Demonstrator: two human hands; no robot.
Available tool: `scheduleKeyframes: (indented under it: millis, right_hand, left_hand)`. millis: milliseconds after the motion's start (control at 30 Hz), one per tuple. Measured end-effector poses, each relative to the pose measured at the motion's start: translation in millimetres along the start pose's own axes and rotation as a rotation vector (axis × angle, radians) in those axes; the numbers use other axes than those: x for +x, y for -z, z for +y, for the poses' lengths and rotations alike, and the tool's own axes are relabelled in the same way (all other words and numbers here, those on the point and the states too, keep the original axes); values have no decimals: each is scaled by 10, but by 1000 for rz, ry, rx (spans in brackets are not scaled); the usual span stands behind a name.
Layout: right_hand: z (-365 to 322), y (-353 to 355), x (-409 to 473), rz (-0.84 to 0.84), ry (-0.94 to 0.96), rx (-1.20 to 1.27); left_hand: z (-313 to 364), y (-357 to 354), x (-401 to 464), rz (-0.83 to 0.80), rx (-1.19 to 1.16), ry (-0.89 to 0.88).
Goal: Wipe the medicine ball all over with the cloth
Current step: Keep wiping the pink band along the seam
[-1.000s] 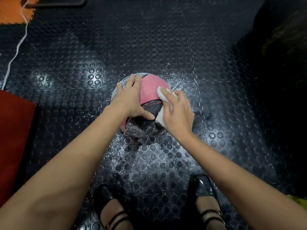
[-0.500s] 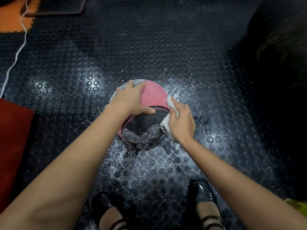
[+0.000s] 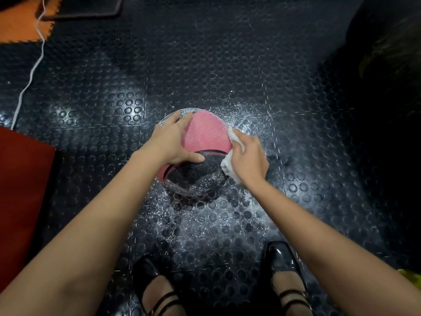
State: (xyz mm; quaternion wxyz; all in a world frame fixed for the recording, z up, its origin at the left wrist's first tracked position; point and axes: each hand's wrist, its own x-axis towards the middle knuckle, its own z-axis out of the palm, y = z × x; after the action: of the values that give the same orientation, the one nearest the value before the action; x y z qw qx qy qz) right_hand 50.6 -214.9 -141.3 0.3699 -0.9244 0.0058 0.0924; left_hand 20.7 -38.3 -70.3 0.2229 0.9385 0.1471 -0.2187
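A pink and black medicine ball [image 3: 202, 137] dusted with white powder sits on the dark studded floor [image 3: 205, 65] in the middle of the view. My left hand [image 3: 175, 140] rests on its left top, fingers spread over the curve and thumb across the black panel. My right hand [image 3: 248, 156] grips a white cloth [image 3: 230, 165] and presses it against the ball's right side. The cloth shows only at the hand's edges; the ball's far and right sides are hidden.
White powder [image 3: 216, 215] is scattered on the floor around and in front of the ball. My two black shoes [image 3: 282, 267] stand near the bottom. A red mat [image 3: 20, 190] lies at left, an orange mat [image 3: 20, 23] and white cord [image 3: 32, 67] at top left.
My right hand has slid the cloth from the ball's top down onto its right side. The ball has turned a little, showing more of the black panel. My left hand stayed on top.
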Motion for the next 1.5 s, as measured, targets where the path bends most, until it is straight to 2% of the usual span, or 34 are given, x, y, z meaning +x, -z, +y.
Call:
scheduleKeyframes:
  millis: [133,167,200,300,367,433,533,567,633,733,933,1067,1167,1267,1300,1433,1500]
  right_hand:
    - [-184,20,-192,7,340,-118]
    - [-162,4,-190,7,366,-121]
    - [-124,-2,-138,13,325,-101]
    - [32,-28,178,-68,7,84]
    - [56,4,296,-129,-80,116]
    - [-53,28,252,-90,9,21]
    - [-209,33,22,-29,328,-151]
    - [-208,19,13,-29,381,-179]
    - [-153,20,171,-72,286,-122]
    - [-61,53,419,-219,63,123]
    - [-83,52,405,-220,95,118]
    - [-109,64,418,-246,50,138]
    - [-242,33,204,-58,228,-108]
    - [-290,54,36,-45,449,-252]
    - [-279,78,71,-58,442,-246]
    - [-244,116,436,-212,121,-43]
    - [-282,104,377,-169,168,-113]
  left_hand:
    - [-26,-2,53,-4,-1,8]
    - [-33,-10,44,-3,1,7]
    - [-39,-26,29,-4,-2,4]
    - [-36,-70,-8,-3,-6,-5]
    - [-18,-72,-3,-15,2,-5]
    - [-27,-52,27,-28,-3,-7]
    - [-72,-51,31,-25,-3,-16]
    - [-79,-56,16,-21,2,-22]
    - [-94,-67,-28,-19,3,-32]
    - [-118,-42,-71,-26,0,-57]
    - [29,-54,-95,63,-1,-34]
    - [79,-36,-85,41,-28,-11]
    - [96,-36,-76,53,-12,-21]
    - [61,-66,-74,62,-27,-36]
    - [55,-73,-87,67,-38,-40]
    - [62,-109,-96,74,-44,-29]
    - [56,-115,-51,58,-56,-16]
